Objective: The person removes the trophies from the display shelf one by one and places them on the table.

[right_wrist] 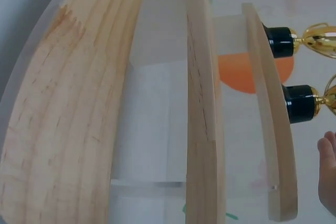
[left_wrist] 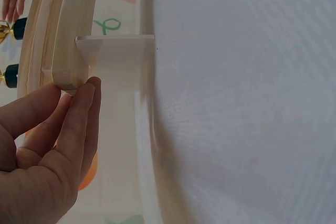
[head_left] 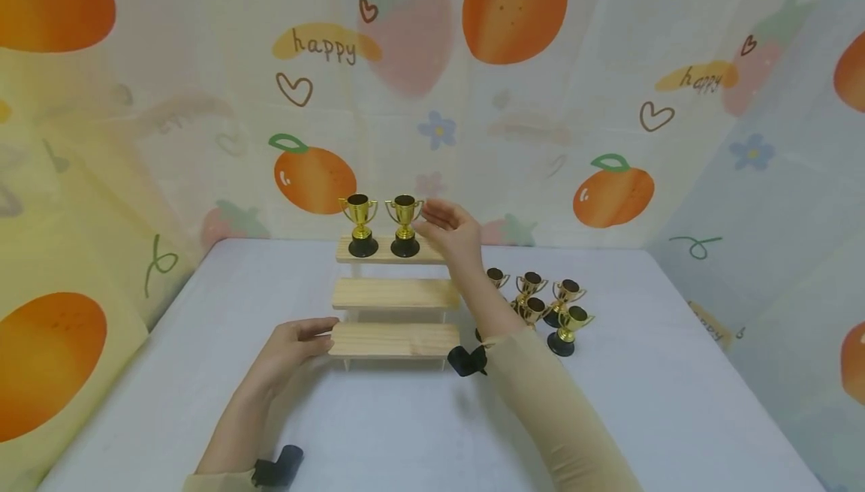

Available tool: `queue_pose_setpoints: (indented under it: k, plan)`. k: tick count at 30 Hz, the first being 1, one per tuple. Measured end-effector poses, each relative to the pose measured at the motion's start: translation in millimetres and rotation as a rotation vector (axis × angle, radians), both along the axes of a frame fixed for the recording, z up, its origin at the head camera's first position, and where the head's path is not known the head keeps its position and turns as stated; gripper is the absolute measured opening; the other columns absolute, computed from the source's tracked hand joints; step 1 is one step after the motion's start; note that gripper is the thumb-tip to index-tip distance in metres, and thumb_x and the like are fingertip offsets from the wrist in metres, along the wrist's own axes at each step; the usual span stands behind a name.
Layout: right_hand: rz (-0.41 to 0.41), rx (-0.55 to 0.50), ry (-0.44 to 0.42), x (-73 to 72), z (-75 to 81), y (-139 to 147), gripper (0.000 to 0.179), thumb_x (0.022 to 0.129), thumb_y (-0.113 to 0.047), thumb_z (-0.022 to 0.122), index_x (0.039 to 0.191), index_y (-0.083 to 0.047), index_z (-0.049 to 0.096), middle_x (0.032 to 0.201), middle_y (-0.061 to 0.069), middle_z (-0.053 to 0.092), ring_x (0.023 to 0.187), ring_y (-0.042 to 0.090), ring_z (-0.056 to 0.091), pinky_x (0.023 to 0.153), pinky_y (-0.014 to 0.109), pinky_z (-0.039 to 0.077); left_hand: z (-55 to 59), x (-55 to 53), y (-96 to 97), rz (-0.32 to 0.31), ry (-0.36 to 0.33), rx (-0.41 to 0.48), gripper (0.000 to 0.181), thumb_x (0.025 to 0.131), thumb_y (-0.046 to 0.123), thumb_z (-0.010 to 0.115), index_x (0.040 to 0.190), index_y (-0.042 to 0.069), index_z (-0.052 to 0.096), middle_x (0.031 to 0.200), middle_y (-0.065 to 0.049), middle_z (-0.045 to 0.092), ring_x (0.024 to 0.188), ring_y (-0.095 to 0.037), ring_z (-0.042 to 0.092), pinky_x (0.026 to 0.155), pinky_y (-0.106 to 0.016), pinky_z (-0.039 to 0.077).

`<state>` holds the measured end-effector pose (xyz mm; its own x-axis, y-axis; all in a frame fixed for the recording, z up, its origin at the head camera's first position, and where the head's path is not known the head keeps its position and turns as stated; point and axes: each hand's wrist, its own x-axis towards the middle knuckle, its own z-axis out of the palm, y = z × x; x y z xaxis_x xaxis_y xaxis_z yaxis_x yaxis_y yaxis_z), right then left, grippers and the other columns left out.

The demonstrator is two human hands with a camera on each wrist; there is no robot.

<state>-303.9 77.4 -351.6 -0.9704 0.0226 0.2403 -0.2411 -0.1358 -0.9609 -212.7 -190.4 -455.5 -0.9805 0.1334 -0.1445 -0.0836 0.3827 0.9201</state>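
A three-tier wooden display stand (head_left: pixel 395 294) with clear supports stands on the table. My left hand (head_left: pixel 294 348) pinches the left end of its lowest board (left_wrist: pixel 73 61), thumb on one face and fingers on the other. Two gold trophy cups on black bases stand upright on the top board, a left trophy (head_left: pixel 363 225) and a right trophy (head_left: pixel 405 225). Just right of the right trophy is my right hand (head_left: pixel 456 236), its fingers loosely extended and nothing held. In the right wrist view, part of this hand (right_wrist: pixel 328 174) shows beside the trophy's black base (right_wrist: pixel 301 104).
Several more gold trophies (head_left: pixel 570 327) stand grouped on the white table (head_left: pixel 642 402) right of the stand, partly behind my right forearm. A fruit-patterned cloth (head_left: pixel 500 146) hangs behind the table. The middle board (head_left: pixel 395 294) and lowest board lie below the top one, stepped toward me.
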Motion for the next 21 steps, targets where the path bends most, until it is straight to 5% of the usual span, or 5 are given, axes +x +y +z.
queue_pose_setpoints:
  k: [21]
  plan:
    - [0.019,-0.028,-0.009,-14.5,2.7,-15.0,0.047,0.082,-0.002,0.077,0.127,-0.004,0.064,0.098,-0.006,0.066,0.095,0.007,0.063,0.082,0.019,0.056,1.6,0.4,1.5,0.010,-0.046,0.039,0.047,0.093,0.008,0.061,0.138,-0.004,0.054,0.142,-0.026,0.055,0.114,-0.018,0.065,0.085,-0.018,0.052]
